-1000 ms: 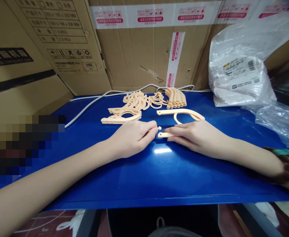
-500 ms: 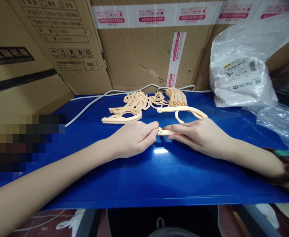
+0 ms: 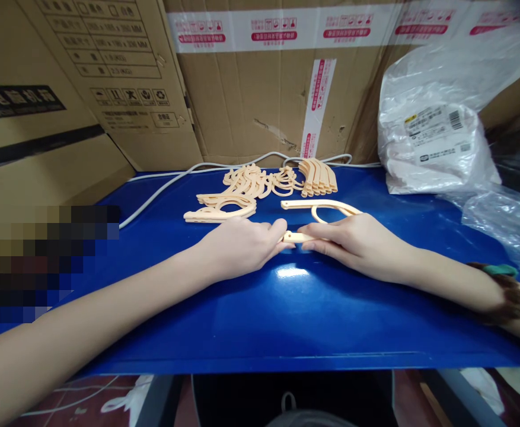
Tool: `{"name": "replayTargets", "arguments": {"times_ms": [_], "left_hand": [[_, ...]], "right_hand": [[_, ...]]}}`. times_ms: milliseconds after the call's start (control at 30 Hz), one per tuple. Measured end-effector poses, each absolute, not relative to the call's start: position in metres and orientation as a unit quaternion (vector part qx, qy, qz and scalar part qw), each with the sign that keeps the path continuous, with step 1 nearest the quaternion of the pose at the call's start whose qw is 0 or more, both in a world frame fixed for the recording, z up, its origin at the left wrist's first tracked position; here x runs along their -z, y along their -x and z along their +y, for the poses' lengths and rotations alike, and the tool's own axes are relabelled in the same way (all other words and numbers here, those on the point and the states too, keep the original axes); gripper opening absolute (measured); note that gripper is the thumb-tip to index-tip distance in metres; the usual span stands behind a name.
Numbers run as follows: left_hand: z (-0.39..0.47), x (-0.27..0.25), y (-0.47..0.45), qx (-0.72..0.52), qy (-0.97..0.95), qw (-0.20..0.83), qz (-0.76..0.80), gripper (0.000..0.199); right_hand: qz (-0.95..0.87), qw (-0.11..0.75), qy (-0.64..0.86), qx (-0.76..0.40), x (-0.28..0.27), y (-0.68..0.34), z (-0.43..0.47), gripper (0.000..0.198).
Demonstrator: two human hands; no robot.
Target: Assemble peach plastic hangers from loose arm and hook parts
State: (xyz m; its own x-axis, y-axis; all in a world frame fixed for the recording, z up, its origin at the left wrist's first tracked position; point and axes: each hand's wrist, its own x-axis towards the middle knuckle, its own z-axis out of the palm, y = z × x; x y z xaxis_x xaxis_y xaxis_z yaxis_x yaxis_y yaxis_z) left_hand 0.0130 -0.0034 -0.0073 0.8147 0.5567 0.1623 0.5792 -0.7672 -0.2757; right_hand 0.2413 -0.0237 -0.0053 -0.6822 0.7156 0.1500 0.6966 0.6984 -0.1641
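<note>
glossy blue tabletop [image 3: 286, 320], white glare spot near its middle. brown cardboard box [image 3: 251, 89] with white-and-red tape behind, thin white cable [image 3: 271, 153] along its foot, clear crinkled plastic bag [image 3: 437, 142] at right. cream plastic bar [image 3: 298, 237] sits between my hands: right hand [image 3: 360, 243] pinches it, left hand [image 3: 246, 246] grips its left end. jumbled curved cream plastic pieces [image 3: 248, 181] lie beyond.
</note>
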Motion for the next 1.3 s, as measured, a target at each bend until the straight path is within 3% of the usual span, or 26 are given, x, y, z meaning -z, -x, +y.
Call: {"name": "replayTargets", "arguments": {"times_ms": [333,733,1300], "left_hand": [[-0.0058,0.0102,-0.012,0.053,0.935,0.229,-0.266,0.034],[-0.0059,0.0116,-0.0115,0.06,0.941,0.167,-0.289,0.026],[-0.0125,0.0087,-0.0111,0.086,0.905,0.346,-0.231,0.029]], "right_hand": [[-0.916,0.108,0.379,-0.071,0.0037,-0.2402,-0.0255,0.036],[-0.915,0.102,0.389,-0.039,0.006,-0.2405,-0.0258,0.038],[-0.912,0.12,0.381,-0.09,0.0019,-0.239,-0.0283,0.035]]}}
